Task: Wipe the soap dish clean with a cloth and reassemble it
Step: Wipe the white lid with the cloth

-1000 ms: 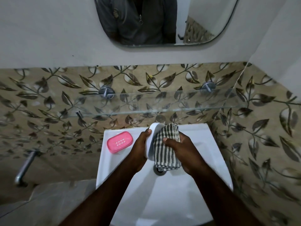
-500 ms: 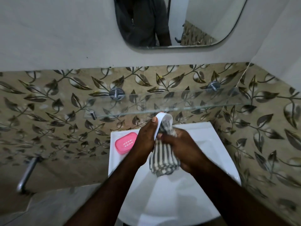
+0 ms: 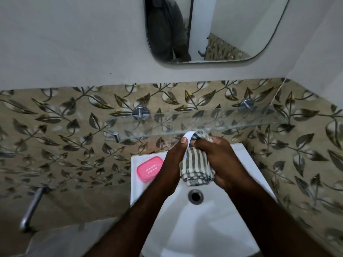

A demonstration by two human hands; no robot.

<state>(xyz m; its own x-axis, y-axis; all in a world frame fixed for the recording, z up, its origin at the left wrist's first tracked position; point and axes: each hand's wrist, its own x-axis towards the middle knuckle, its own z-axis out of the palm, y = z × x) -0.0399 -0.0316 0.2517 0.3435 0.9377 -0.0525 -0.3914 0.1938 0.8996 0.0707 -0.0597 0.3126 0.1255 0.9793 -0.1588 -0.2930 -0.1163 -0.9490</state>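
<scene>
no readable text, labels or numbers on anything here.

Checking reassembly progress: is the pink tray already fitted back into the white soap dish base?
No. The pink tray lies alone on the sink rim, while the left hand holds the white soap dish base apart.

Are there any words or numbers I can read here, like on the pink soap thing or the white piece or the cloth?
None: no words, numbers or brand names can be read anywhere.
Pink soap dish part: only rows of small white slots, no letters.
White soap dish part, held in the left hand: plain.
Striped cloth, held in the right hand: stripes only.
Sink: no mark visible.
</scene>
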